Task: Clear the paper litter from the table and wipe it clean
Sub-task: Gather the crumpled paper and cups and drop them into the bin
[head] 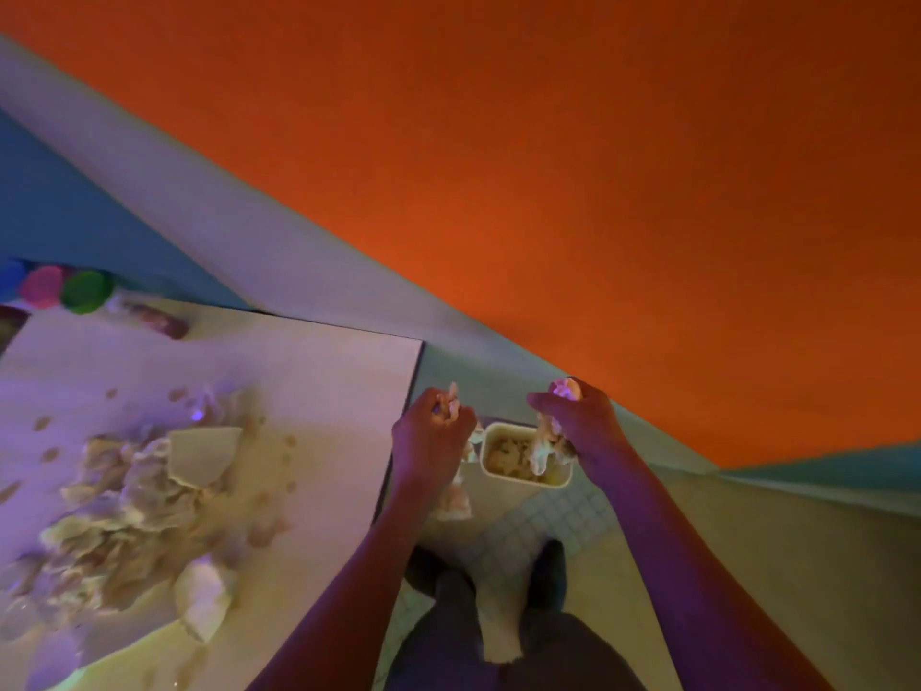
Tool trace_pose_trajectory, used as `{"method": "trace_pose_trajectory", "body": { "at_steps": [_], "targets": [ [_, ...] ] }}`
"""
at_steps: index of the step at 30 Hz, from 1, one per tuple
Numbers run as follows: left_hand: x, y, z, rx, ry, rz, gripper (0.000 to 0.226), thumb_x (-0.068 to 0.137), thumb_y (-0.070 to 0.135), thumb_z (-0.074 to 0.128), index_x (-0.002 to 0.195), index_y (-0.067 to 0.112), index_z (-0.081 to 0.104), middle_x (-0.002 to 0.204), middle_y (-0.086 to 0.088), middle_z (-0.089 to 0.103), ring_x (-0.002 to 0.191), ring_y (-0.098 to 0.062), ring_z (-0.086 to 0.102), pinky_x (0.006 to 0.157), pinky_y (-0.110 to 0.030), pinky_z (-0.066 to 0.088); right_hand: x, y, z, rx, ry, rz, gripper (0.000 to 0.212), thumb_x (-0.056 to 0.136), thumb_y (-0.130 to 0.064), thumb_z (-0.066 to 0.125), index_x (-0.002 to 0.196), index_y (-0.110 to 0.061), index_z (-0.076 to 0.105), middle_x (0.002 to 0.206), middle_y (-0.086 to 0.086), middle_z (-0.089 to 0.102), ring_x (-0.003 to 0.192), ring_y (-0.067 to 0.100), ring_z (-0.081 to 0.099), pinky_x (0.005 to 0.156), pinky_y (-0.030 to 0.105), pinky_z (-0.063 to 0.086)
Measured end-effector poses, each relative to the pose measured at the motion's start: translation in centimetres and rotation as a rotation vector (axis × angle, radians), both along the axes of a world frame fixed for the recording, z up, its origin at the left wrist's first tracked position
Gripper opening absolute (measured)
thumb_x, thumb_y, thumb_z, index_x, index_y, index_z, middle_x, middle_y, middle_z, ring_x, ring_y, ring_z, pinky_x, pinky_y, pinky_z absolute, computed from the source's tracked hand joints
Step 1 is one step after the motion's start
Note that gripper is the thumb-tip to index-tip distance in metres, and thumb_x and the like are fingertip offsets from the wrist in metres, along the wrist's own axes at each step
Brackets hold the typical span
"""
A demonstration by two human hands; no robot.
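Observation:
My left hand [431, 433] grips crumpled paper scraps, which stick out above its fingers and hang below it beside the table edge. My right hand [578, 416] grips more crumpled paper, some dangling into a small cream bin [523, 483] on the floor. The bin holds paper scraps. Both hands hover over the bin, off the right side of the pale table [319, 371]. A big heap of crumpled paper litter [134, 501] lies on the table's left part, with brown spots [50, 453] scattered around it.
Coloured round lids, pink [42, 286] and green [87, 291], sit at the table's far left corner beside a brown roll-like object [154, 319]. An orange wall [598, 192] rises behind. My legs and dark shoes [548, 566] stand on a tiled floor. A paper piece [498, 635] lies between them.

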State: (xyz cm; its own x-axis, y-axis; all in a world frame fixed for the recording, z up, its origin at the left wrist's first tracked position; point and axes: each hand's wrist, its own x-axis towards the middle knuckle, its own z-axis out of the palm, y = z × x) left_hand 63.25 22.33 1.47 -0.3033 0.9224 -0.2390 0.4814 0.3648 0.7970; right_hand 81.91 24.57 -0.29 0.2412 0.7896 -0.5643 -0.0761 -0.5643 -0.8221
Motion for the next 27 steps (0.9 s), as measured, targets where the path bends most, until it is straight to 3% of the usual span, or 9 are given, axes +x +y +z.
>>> {"method": "trace_pose_trajectory", "body": {
  "at_steps": [4,9,16,22,27],
  "targets": [
    [4.2,-0.1,-1.9,-0.055,0.024,-0.060,0.014,0.079,0.024,0.072,0.078,0.016,0.061,0.063,0.003,0.063,0.063,-0.019,0.062,0.057,-0.034,0.046,4.4,-1.9,-1.9,-0.063,-0.008,-0.046,0.026,0.075,-0.012,0.081,0.067,-0.018,0.057,0.054,0.001,0.050,0.047,0.016,0.044,0.047,0.023,0.033],
    [7.4,-0.1,-5.8,-0.119,0.033,-0.151,0.013,0.080,0.023,0.069,0.074,0.022,0.058,0.064,0.008,0.060,0.057,-0.006,0.053,0.051,-0.026,0.037,7.3,-3.5,-5.5,-0.156,0.009,-0.082,0.023,0.078,-0.011,0.078,0.073,-0.014,0.056,0.048,0.003,0.049,0.036,0.015,0.039,0.035,0.018,0.028],
    [9.2,1.6,-14.2,-0.172,0.064,-0.205,0.013,0.076,0.028,0.068,0.083,0.018,0.063,0.073,0.005,0.067,0.068,-0.014,0.062,0.056,-0.027,0.042,8.1,-3.8,-12.7,-0.233,0.007,-0.167,0.019,0.079,-0.009,0.074,0.071,-0.014,0.057,0.049,0.005,0.050,0.035,0.015,0.039,0.039,0.019,0.029],
    [10.5,3.7,-25.9,-0.125,0.088,-0.311,0.018,0.069,0.035,0.061,0.075,0.018,0.057,0.071,0.002,0.062,0.069,-0.021,0.061,0.059,-0.032,0.045,8.4,-2.7,-24.1,-0.284,-0.028,-0.192,0.018,0.079,-0.009,0.074,0.070,-0.014,0.059,0.052,0.007,0.052,0.031,0.013,0.039,0.037,0.016,0.028],
    [11.1,6.2,-35.6,-0.061,0.142,-0.384,0.020,0.074,0.033,0.065,0.073,0.018,0.051,0.069,0.002,0.057,0.067,-0.024,0.058,0.058,-0.033,0.041,7.9,-0.6,-33.7,-0.251,-0.054,-0.205,0.016,0.078,-0.007,0.074,0.072,-0.016,0.062,0.064,0.006,0.060,0.053,0.020,0.055,0.050,0.026,0.043]
  ]
}}
